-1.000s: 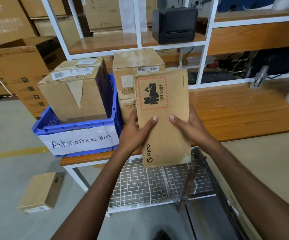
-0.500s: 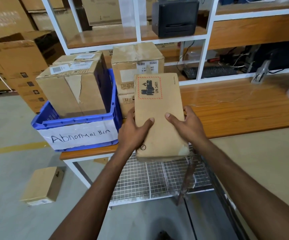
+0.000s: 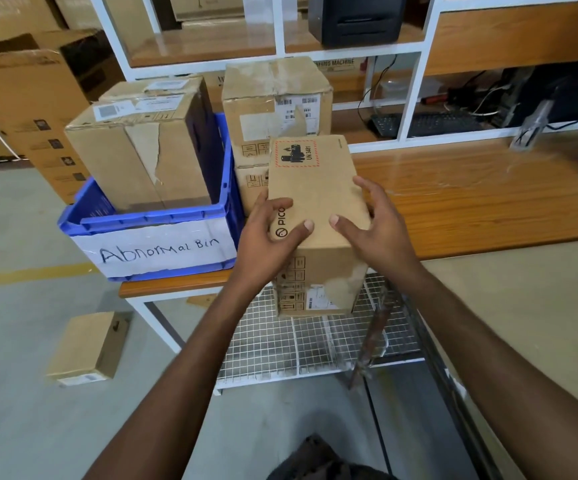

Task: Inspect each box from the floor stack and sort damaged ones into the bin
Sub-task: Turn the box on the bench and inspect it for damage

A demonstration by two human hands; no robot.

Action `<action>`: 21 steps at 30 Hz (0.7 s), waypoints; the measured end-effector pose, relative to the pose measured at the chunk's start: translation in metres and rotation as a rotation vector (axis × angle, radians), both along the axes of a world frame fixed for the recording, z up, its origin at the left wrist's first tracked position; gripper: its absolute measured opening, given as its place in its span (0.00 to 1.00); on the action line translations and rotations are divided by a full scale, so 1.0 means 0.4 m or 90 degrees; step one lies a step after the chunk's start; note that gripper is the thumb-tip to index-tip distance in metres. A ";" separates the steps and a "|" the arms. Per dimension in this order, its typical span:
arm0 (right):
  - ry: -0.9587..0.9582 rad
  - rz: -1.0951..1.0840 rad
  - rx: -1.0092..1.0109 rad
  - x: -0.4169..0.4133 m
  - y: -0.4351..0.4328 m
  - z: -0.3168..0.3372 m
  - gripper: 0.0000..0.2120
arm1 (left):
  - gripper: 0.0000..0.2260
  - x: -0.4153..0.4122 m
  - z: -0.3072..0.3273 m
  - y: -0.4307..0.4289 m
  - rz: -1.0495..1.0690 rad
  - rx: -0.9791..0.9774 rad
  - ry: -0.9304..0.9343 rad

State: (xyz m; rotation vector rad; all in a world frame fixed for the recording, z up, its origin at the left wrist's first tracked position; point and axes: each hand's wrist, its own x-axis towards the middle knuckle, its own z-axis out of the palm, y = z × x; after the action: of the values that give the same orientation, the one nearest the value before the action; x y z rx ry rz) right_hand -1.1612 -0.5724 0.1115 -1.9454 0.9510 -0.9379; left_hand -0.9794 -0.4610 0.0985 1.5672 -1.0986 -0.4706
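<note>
Left hand (image 3: 266, 244), right hand (image 3: 381, 233) grip box (image 3: 318, 188); underside hidden; lower label (image 3: 315, 301) unreadable

This is a warehouse sorting station. Big printed cartons (image 3: 20, 98) are stacked at the upper left of the frame, on a bare concrete floor (image 3: 13, 341) crossed by a faded yellow line (image 3: 38, 273). A wooden desk (image 3: 471, 202) with a white shelving frame (image 3: 280, 51) carries a blue crate (image 3: 162, 249) hand-lettered "Abnormal Bin", with taped, barcode-labelled shipping boxes (image 3: 135, 161) in it and beside it. A black printer (image 3: 356, 19) sits at top centre. A keyboard (image 3: 426, 124) and tangled cables (image 3: 488, 98) lie on the lower shelf at the upper right.
</note>
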 end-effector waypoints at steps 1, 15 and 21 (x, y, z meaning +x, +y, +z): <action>0.027 -0.001 -0.051 -0.005 0.005 0.006 0.34 | 0.28 0.006 0.000 0.008 -0.044 0.021 -0.017; 0.093 0.045 -0.101 -0.020 0.017 -0.026 0.31 | 0.24 0.005 -0.036 0.033 -0.014 -0.040 -0.252; 0.006 0.019 -0.001 -0.030 0.074 -0.095 0.47 | 0.40 -0.069 -0.099 0.077 0.051 -0.027 -0.068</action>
State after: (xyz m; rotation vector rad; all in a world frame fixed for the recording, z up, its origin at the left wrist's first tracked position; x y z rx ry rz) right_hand -1.1730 -0.5429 0.0735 -1.9618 0.9236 -0.9139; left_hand -1.0071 -0.4300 0.0590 1.6079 -1.1144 -0.3114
